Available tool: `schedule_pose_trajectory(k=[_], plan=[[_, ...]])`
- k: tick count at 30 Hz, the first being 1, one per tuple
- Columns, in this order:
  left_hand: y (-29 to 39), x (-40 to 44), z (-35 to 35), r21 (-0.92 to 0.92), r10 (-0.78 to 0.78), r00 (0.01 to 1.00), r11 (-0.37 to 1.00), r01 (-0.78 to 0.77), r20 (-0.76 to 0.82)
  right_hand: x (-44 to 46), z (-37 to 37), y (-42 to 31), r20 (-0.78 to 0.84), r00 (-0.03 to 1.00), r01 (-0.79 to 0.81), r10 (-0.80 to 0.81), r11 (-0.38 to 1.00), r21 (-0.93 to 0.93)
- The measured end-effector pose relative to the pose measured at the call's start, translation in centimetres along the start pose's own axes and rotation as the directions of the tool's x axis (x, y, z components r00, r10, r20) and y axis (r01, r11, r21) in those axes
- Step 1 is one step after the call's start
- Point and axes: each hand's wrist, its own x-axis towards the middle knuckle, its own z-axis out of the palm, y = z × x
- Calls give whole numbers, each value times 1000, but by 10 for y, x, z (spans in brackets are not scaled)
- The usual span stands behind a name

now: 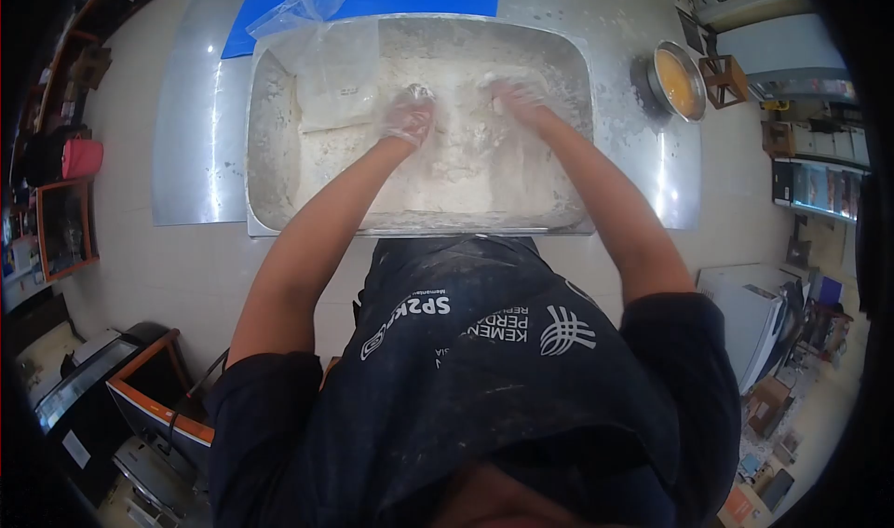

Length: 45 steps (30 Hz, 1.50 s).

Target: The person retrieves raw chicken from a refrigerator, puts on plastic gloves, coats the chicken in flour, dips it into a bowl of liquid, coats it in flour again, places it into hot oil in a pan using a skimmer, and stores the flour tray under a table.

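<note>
Steel pan (272, 155): flour (456, 160) contained by walls.
Plastic bag (345, 90): draped over rear rim, perhaps placed handy.
Left hand (410, 120): gloved, at flour; grip can't be told.
Right hand (520, 99): ditto, held apart from left.
Metal bowl (656, 74): orange liquid (674, 79) held, likely set clear of flour.

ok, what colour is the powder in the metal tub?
The powder is off-white, best seen in the head view.
</note>
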Motion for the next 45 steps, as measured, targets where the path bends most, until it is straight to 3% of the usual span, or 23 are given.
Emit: schedule_pose_trajectory(k=[1, 2, 6, 7, 8, 9, 11, 12, 15, 17, 19, 22, 24, 26, 28, 30, 32, 34, 37, 40, 41, 43, 45], plan=[[3, -1, 2, 118, -25, 998, 993, 17, 64, 1, 5, -13, -68, 997, -46, 27, 954, -295], [15, -7, 4, 235, -57, 991, 972, 27, 120, -13, 13, -28, -5, 999, 29, -33, 926, -377], [68, -47, 8, 650, -269, 922, 760, 25, 280, -38, 44, 2, 297, 911, 402, -286, 774, -488], [72, -42, 2, 833, -309, 896, 543, -109, 319, -31, 45, 21, 364, 859, 502, -360, 731, -462], [74, -32, -11, 927, -359, 868, 278, -251, 343, -16, 34, 15, 595, 748, 663, -294, 357, -658], [78, -26, -18, 923, -414, 842, -6, -384, 347, -29, 18, 3, 461, 870, 467, -177, 598, -651], [119, -54, -6, 986, -593, 793, 161, -51, 138, -70, -11, -28, 235, 956, -45, 173, 883, -467], [132, -67, -2, 969, -683, 728, 210, 130, 50, -67, 9, -6, 151, 944, -204, 293, 880, -430], [89, -82, 31, 745, -681, 725, 536, 397, 103, -77, 54, 5, 186, 971, -160, 148, 986, 51], [57, -81, 57, 314, -666, 736, 730, 608, 122, -74, 82, 0, 151, 974, -213, 166, 898, 385], [53, -79, 76, -80, -680, 728, 723, 686, 93, -60, 100, 6, 122, 968, -249, 218, 811, 530], [56, -76, 87, -264, -627, 779, 753, 602, -14, -28, 105, 17, 40, 986, -163, 164, 866, 473], [57, -78, 85, -163, -376, 921, 920, 358, -103, -24, 91, 3, -97, 995, 51, -12, 913, 404], [56, -67, 78, 197, -167, 969, 959, 203, -184, -22, 78, -16, -161, 987, 33, 27, 934, 356], [52, -36, 58, 721, -6, 978, 674, 158, -209, -31, 60, -38, -234, 966, 151, -107, 972, 178], [74, -38, 37, 943, 96, 984, 285, -169, 147, -48, 38, -47, -243, 883, 377, -401, 915, -141], [82, -39, 19, 899, 19, 975, 384, -212, 221, -12, 20, -18, -114, 972, 214, -205, 973, 80], [80, -30, 4, 520, -194, 978, 845, 129, 73, -13, 6, -32, -100, 995, 2, 17, 984, 179], [62, -20, 20, 861, -29, 1000, 508, 9, 6, -13, 19, -42, -35, 999, -30, 27, 996, -80], [41, -29, 19, 719, -221, 962, 694, 41, 158, -10, 43, -4, 135, 922, 376, -363, 751, -543], [30, -30, 4, 721, -79, 933, 658, -215, 351, -10, 40, 4, 193, 935, 354, -297, 778, -519], [11, -28, -36, 570, 157, 699, 471, -673, 697, -9, 24, 21, 307, 936, 308, -173, 823, -477], [32, -34, -31, 862, -321, 895, 491, -123, 310, -9, -2, 21, 359, 933, 208, -19, 842, -497]])
